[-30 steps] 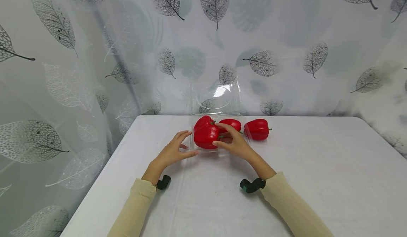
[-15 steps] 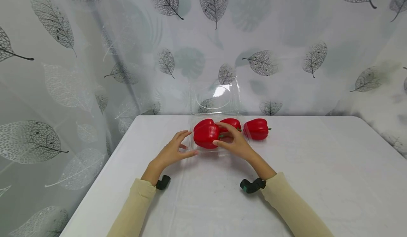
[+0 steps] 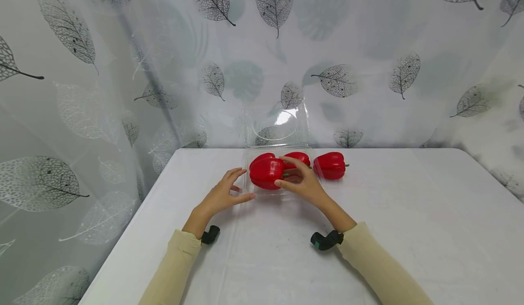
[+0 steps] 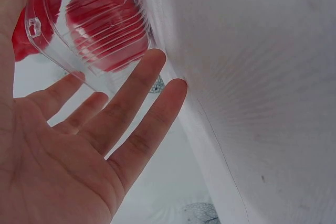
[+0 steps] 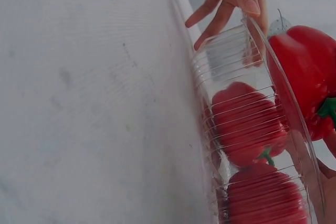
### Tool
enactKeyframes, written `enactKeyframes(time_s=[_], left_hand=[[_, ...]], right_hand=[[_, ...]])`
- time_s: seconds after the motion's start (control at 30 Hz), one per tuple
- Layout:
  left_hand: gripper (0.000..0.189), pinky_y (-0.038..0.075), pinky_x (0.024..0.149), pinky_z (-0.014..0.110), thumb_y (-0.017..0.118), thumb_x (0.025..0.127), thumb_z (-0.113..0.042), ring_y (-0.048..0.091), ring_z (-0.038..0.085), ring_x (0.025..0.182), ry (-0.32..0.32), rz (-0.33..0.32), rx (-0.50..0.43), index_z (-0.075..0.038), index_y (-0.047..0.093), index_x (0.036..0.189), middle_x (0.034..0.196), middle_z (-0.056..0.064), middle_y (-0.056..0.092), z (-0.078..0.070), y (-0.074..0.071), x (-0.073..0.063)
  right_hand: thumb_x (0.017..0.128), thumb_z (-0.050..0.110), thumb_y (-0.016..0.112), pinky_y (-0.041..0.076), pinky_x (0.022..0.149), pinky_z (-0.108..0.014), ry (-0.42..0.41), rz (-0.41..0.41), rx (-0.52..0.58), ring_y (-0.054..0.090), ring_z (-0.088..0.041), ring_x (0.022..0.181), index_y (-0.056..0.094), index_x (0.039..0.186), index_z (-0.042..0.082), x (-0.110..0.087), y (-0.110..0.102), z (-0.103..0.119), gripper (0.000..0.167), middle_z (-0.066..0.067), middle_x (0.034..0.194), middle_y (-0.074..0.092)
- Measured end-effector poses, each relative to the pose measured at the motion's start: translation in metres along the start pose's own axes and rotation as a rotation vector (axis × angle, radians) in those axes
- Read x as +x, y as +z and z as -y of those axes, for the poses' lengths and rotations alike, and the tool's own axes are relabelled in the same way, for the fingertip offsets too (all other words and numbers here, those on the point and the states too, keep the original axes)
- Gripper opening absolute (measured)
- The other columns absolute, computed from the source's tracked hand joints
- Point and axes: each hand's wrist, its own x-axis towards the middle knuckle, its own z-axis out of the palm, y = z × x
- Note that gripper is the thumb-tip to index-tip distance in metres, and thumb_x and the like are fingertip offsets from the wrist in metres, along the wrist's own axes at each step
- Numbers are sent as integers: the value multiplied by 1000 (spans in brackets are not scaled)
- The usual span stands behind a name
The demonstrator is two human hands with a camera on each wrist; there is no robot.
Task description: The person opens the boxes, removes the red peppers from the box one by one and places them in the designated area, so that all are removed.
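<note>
My right hand (image 3: 304,182) holds a red bell pepper (image 3: 266,173) with a green stem, fingers and thumb at its stem end. This pepper is over the front left of a clear plastic clamshell container (image 5: 223,51); in the right wrist view, the bell pepper (image 5: 302,72) shows above the rim. Two more red bell peppers, one back left (image 3: 262,157) and one back right (image 3: 298,156), lie inside. My left hand (image 3: 224,193) is spread beside the container's left end, thumb near its front corner. Whether it touches the plastic is hard to tell.
The container's clear lid (image 3: 274,134) stands raised at the back, against the leaf-patterned curtain (image 3: 368,46). Another red bell pepper (image 3: 330,166) lies on the white table (image 3: 401,214), just right of the container.
The bell pepper in my right hand has tilted slightly and risen a little. The pepper behind it settled lower early on. My left hand stays in place.
</note>
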Motion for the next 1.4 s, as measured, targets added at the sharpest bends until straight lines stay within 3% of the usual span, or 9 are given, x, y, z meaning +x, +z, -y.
enactKeyframes(time_s=[0.3,0.43,0.83,1.4], left_hand=[[86,54,88,46,75,80,-53,64,23,110,4,0,3,-22,36,151,156,2,28,0,2,2],[87,53,88,45,75,80,-53,64,23,110,2,1,-1,-21,36,151,157,2,28,-1,2,1],[88,54,87,46,74,80,-54,63,23,112,-20,13,4,-21,35,151,157,2,28,-3,1,2],[88,52,90,47,73,80,-56,63,21,110,-19,10,17,-21,34,152,157,2,26,-1,-1,-2]], right_hand=[[83,3,76,53,90,-47,-25,-27,58,61,-36,110,47,142,9,-4,-4,-2,66,-17,134,53],[81,2,76,54,89,-45,-42,-35,52,62,-35,108,48,141,8,-5,-6,-2,66,-17,133,54],[79,4,78,52,88,-54,-44,-45,13,62,-35,107,49,140,8,-13,-15,-1,68,-17,130,56],[77,2,79,56,83,-44,-74,-57,-10,62,-37,106,48,140,7,-26,-26,-2,71,-20,130,56]])
